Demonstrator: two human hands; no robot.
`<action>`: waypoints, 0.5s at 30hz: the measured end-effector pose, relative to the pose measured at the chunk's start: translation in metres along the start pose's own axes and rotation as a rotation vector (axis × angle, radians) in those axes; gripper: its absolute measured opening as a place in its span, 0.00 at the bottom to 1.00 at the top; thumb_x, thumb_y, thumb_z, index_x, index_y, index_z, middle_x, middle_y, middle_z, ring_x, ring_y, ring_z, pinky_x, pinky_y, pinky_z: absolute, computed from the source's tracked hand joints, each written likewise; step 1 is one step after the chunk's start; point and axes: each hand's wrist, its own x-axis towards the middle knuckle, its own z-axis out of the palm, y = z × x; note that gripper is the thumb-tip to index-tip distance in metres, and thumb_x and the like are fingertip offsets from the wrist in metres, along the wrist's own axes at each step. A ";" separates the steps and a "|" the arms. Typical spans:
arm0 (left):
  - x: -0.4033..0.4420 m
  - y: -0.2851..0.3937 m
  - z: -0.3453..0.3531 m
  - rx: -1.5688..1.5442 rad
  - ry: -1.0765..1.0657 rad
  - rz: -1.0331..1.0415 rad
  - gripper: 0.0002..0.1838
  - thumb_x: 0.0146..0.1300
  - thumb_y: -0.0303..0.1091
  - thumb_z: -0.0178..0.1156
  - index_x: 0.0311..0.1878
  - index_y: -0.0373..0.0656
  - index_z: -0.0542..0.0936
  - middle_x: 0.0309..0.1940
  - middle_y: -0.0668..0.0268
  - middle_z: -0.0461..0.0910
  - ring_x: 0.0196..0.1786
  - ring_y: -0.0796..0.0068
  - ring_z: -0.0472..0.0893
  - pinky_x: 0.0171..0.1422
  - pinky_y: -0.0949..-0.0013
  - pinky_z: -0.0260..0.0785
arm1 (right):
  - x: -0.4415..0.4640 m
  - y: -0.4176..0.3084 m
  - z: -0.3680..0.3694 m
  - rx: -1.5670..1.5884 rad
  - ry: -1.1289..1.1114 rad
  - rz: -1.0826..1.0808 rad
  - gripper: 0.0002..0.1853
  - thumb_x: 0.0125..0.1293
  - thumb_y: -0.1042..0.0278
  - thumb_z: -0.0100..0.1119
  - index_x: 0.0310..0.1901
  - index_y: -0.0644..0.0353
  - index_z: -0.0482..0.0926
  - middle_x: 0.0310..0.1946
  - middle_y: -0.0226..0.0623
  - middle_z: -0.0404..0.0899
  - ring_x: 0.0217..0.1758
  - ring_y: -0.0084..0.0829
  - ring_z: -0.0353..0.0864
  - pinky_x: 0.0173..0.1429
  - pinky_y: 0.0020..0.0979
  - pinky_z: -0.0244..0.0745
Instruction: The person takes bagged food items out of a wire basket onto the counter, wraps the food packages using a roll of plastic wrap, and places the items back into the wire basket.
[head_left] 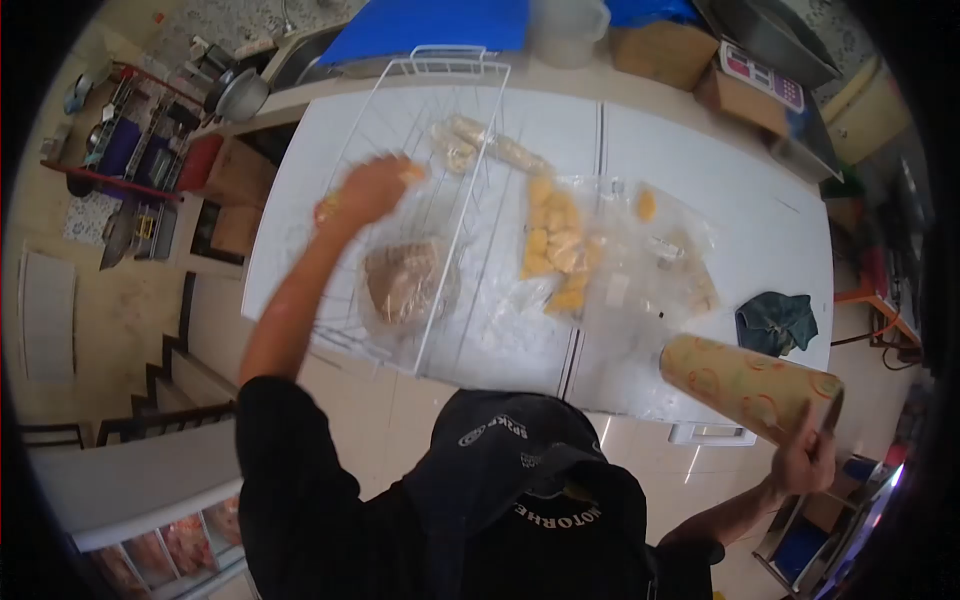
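My left hand (372,192) is over the white wire basket (472,185), blurred by motion, with its fingers curled and a bit of yellow showing at the fingertips. Below it in the basket lies a clear bag with brown contents (405,285). Bags of pale food (458,150) lie at the basket's right side. On the white freezer top, yellow pieces in clear plastic (555,240) are in the middle. My right hand (805,462) grips the near end of a large patterned roll (745,385) at the freezer's right front edge.
A dark green cloth (777,322) lies at the right of the freezer top (480,345). Cardboard boxes (665,55), a translucent container (568,30) and a blue cover (430,25) stand behind. A glass-topped case (170,555) is at the lower left.
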 end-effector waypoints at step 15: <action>0.196 0.022 0.097 -0.037 -0.392 0.214 0.29 0.50 0.45 0.66 0.56 0.45 0.75 0.53 0.58 0.77 0.60 0.56 0.73 0.67 0.50 0.62 | -0.031 -0.102 0.013 -0.122 -0.089 -0.193 0.21 0.55 0.74 0.69 0.17 0.61 0.64 0.13 0.37 0.61 0.14 0.35 0.59 0.20 0.32 0.53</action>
